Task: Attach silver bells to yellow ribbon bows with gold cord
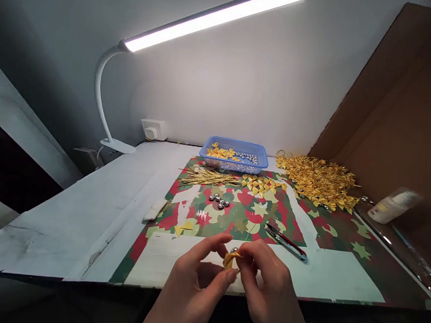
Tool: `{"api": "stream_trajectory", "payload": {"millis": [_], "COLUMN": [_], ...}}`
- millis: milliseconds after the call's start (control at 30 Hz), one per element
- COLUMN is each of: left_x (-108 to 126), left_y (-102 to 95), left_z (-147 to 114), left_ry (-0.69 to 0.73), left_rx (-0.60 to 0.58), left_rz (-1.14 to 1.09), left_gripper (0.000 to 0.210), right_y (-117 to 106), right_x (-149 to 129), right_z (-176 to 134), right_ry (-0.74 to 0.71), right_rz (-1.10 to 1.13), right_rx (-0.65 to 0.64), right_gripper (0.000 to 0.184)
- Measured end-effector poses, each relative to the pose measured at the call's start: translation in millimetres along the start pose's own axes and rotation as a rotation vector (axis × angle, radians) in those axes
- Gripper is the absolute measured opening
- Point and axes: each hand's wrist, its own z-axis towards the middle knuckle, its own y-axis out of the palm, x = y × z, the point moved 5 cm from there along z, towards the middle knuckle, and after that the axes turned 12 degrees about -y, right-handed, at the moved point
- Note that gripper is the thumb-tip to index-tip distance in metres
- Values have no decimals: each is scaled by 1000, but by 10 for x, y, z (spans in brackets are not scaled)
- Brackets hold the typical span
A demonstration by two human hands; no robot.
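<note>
I see left hand (pixel 199 272) and right hand (pixel 264 271) both pinched on gold ribbon piece (pixel 228 261), silver ball (pixel 234 250) beside it, at near table (pixel 106 214) edge. Snips (pixel 285 241) lie right, blue basket (pixel 233 167) far.

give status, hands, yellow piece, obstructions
Left hand, right hand both on yellow piece. Silver bead at its far edge. Snips lie apart; nothing visibly blocking.

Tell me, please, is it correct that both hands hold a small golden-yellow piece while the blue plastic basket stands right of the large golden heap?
Not quite: the head view shows the blue plastic basket standing left of the large golden heap. The left hand and right hand both hold the small golden-yellow piece.
</note>
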Motion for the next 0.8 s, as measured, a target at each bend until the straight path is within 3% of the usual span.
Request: {"api": "stream_trajectory", "payload": {"millis": [133,200,333,467,533,600,700,800], "left_x": [7,33,64,97,109,98,46,43], "left_y": [49,50,63,96,84,29,-45,-51], "left_z": [52,86,110,43,21,37,95,115], "left_ry": [-86,-25,186,404,441,370,155,53], "left_rx": [-251,-267,-101,104,169,208,190,152], "left_rz": [12,49,153,253,256,171,-31,-132], "left_gripper": [28,18,9,13,14,12,4,9], "right_y": [2,12,109,148,117,63,-22,-22], "right_x": [-33,-35,20,53,65,118,222,283], "right_z": [26,17,-52,-85,-75,-79,-149,-211], "right_ry": [-44,-63,-107,-86,-6,176,473,599], "right_rz": [86,91,-187,-398,-263,-25,267,436], "right_rx": [-91,-95,-58,98,147,165,184,138], "right_gripper": [20,25,36,37,26,16,32,43]}}
